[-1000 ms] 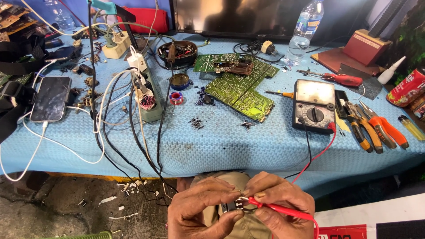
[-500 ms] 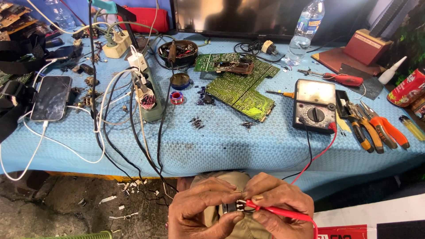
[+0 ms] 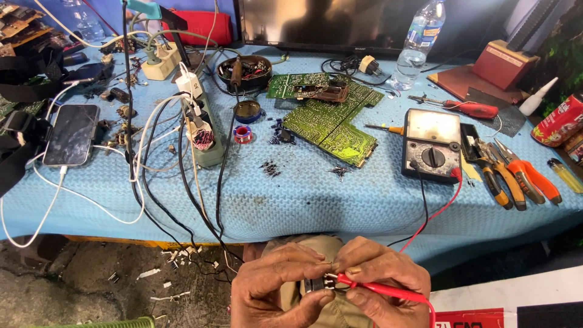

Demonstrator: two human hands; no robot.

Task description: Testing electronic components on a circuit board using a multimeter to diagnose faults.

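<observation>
Little has shifted since the earlier frames: both hands remain low at the bottom edge of the view, pressed together over the lap, with the probe's red lead lying slightly flatter across the right fingers than before.

Left hand (image 3: 280,293): fingers curled closed, pinching a small dark electronic component with metal legs (image 3: 317,284) between thumb and forefinger. Right hand (image 3: 378,287): fingers closed around the red plastic test probe (image 3: 371,288), its tip set against the component. The two hands touch at the fingertips, just below the table's front edge and above khaki-clad knees.

Red and black leads run from the hands up to the grey analogue multimeter with a black rotary dial (image 3: 432,144), which lies flat on the blue textured table cover (image 3: 316,200), right of centre. Just right of the meter lie orange-handled pliers (image 3: 523,177). Left of the meter sits a green printed circuit board (image 3: 331,124), tilted diagonally, with small dark loose parts scattered near it. A pale green power strip (image 3: 203,130) with several plugs lies further left, cables trailing off the table edge. A black-screened smartphone (image 3: 71,135) rests near the left edge on a white cable. A clear plastic water bottle (image 3: 416,45) stands upright at the rear.
</observation>
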